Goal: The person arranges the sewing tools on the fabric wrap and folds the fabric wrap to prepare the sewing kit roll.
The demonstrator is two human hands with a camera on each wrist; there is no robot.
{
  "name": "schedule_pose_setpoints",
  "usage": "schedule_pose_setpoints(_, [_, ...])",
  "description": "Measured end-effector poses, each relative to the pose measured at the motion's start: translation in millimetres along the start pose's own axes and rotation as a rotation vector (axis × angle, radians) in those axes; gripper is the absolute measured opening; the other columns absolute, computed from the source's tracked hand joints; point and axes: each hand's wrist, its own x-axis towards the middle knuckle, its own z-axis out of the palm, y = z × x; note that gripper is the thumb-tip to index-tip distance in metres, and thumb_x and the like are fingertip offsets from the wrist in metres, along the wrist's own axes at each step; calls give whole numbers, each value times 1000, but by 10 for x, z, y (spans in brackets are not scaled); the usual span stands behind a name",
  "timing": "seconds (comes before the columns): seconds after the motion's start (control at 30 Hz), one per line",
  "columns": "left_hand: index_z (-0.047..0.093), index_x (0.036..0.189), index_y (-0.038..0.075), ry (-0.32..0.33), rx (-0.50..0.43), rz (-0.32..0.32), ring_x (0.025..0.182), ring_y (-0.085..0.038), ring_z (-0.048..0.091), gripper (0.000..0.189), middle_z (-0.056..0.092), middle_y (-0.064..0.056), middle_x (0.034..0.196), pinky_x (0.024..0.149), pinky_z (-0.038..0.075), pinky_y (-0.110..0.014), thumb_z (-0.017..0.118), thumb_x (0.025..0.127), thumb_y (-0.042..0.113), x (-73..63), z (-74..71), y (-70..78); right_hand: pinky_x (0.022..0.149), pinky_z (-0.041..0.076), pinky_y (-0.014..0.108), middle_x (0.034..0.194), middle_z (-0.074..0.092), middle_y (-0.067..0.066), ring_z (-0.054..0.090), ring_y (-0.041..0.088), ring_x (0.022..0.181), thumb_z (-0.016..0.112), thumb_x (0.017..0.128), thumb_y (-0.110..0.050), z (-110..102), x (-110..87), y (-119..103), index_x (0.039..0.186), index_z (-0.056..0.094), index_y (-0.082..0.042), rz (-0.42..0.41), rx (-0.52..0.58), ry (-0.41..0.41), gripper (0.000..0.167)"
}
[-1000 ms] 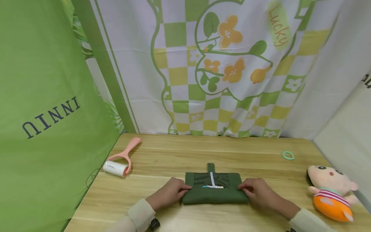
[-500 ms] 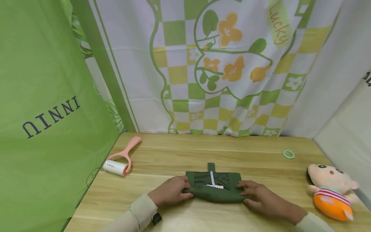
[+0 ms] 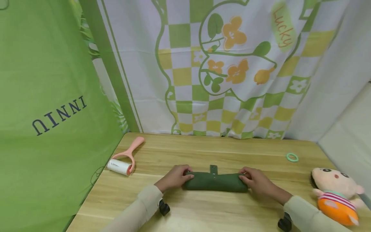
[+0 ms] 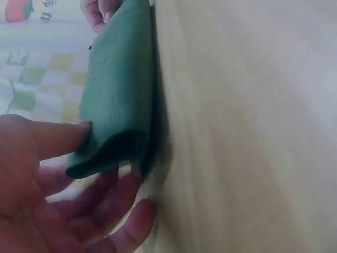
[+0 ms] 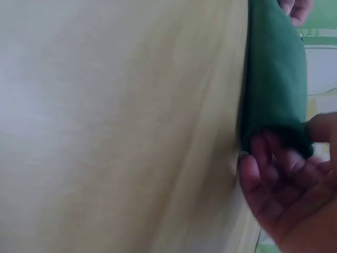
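Note:
A dark green fabric pouch (image 3: 215, 182) lies folded over near the middle of the table, its snap strap (image 3: 214, 169) sticking out at the far side. My left hand (image 3: 175, 177) pinches the pouch's left end, thumb on the near face and fingers behind. At the other end my right hand (image 3: 256, 181) pinches the far corner the same way. In the left wrist view the thumb presses the green fabric (image 4: 117, 79) near its open end. Fingertips of the right hand reach the open end of the roll (image 5: 279, 79) in the right wrist view. The pouch's inside is hidden.
A pink-handled lint roller (image 3: 127, 156) lies at the table's left side. To the right are a mint green ring (image 3: 292, 157) and a plush doll (image 3: 334, 196) in orange and stripes. A patterned curtain (image 3: 232, 80) hangs behind the wooden table (image 3: 203, 212).
Both hands have lifted the pouch's near edge and folded it away from me. The mesh window and white strip, seen earlier, are now covered.

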Motion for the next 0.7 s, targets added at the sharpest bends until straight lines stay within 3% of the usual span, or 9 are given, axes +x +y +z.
schedule_pose_setpoints(0.1, [74,104,14,25,33,-18,84,-6,56,16,70,-1,103,74,48,-25,66,98,25,118,-7,6,66,49,23,92,68,0,59,2,79,64,98,-16,-2,54,-20,100,70,-8,53,-94,34,10])
schedule_pose_setpoints(0.23, [74,97,12,17,68,-67,78,-7,56,11,71,0,96,72,48,-25,68,96,21,204,-17,24,65,46,25,89,65,1,55,4,77,65,97,-14,3,130,-35,96,69,-8,6,-161,35,8])
schedule_pose_setpoints(0.43, [71,91,13,13,147,-125,74,-8,54,7,68,2,88,71,47,-26,71,93,19,211,-10,84,63,43,25,81,64,-5,50,2,71,66,95,-15,83,177,-55,91,67,-11,29,-213,-34,5])
schedule_pose_setpoints(0.7, [63,97,12,17,128,-129,81,-11,56,11,67,-2,94,74,49,-28,73,92,16,167,8,98,70,54,36,89,70,2,65,14,80,72,89,-7,267,104,-174,100,68,-7,54,-343,39,11])
